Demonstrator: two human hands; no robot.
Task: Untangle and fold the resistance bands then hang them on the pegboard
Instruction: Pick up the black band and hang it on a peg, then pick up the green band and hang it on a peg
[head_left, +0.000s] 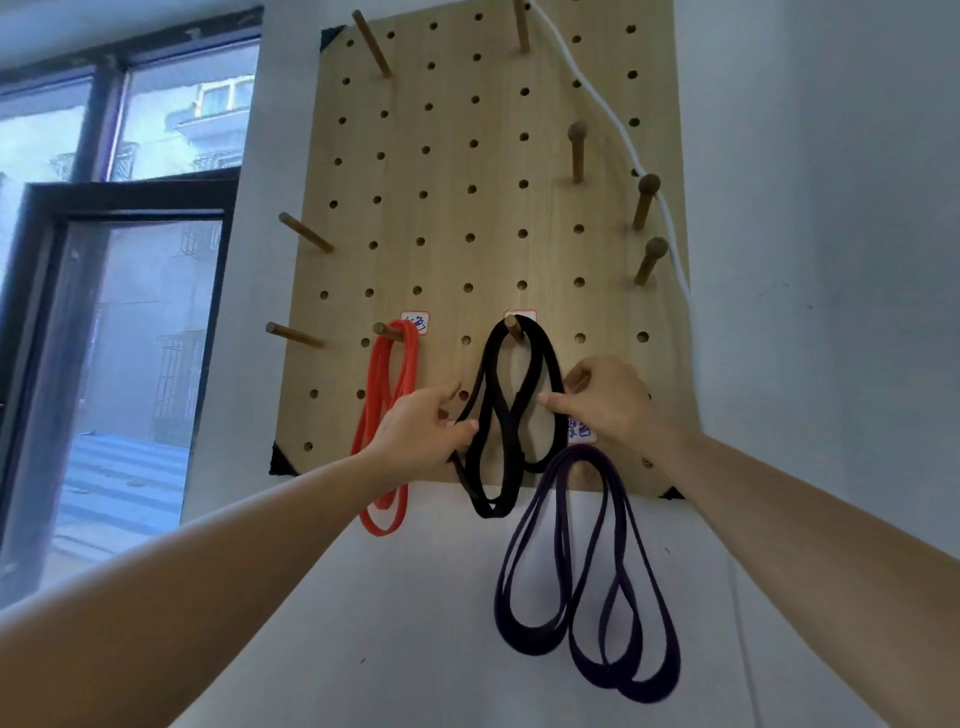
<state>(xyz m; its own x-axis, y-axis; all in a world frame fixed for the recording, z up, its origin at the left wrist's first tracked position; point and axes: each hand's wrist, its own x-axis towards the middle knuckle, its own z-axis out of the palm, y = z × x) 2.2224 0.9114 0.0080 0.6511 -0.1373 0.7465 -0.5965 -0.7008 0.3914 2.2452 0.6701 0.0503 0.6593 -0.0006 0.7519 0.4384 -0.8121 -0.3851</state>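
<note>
A wooden pegboard (467, 208) hangs on the white wall. A folded red band (387, 415) hangs from a peg at the lower left. A black band (498, 415) hangs in twisted loops from the middle peg (513, 326). My left hand (421, 431) pinches its left strands between thumb and fingers. My right hand (608, 400) grips its right strand. A purple band (576, 571) hangs in long loops below the board; its peg is hidden behind my right hand.
Several bare wooden pegs stick out of the board, at the left edge and the upper right. A white cord (613, 119) runs down the board's right side. A dark-framed window (119, 312) stands to the left.
</note>
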